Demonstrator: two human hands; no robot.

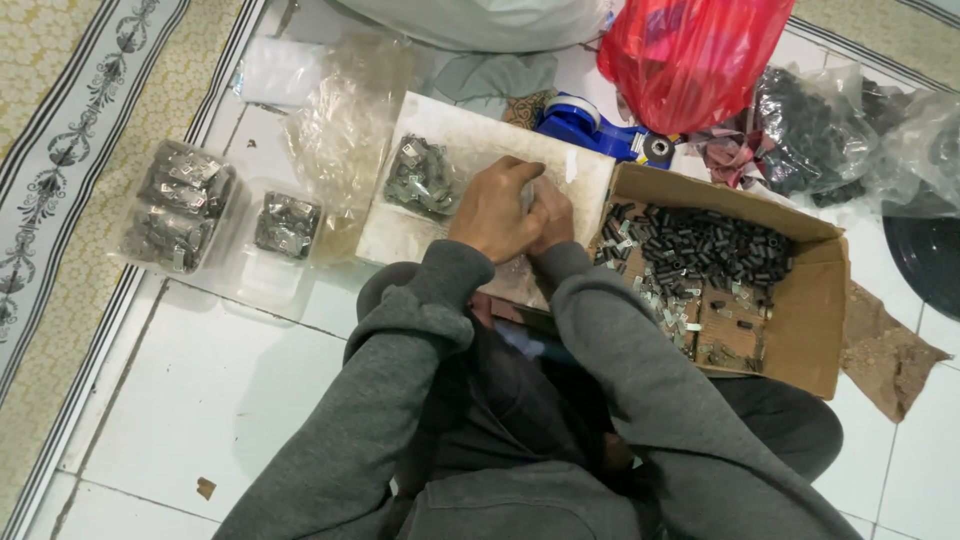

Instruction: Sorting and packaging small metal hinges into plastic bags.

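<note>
Grey hooded sleeves filled the near part of the head view, running up to both hands, which were pressed together over a pale board lying on the white tiled floor. Left hand curled over the top; right hand sat mostly hidden behind it, and together they pinched a small metal piece, barely visible between the fingers. Just left of the hands, on the board, lay a heap of small metal clips. To the right, touching the board's edge, stood an open cardboard box holding short black tubes and scattered silvery bits. Farther left sat two clear plastic tubs of metal parts, a larger one and a smaller one, with crumpled clear plastic behind. At the far side were a red plastic bag, a blue tape dispenser and clear bags of black parts. A patterned mat bordered the left.
</note>
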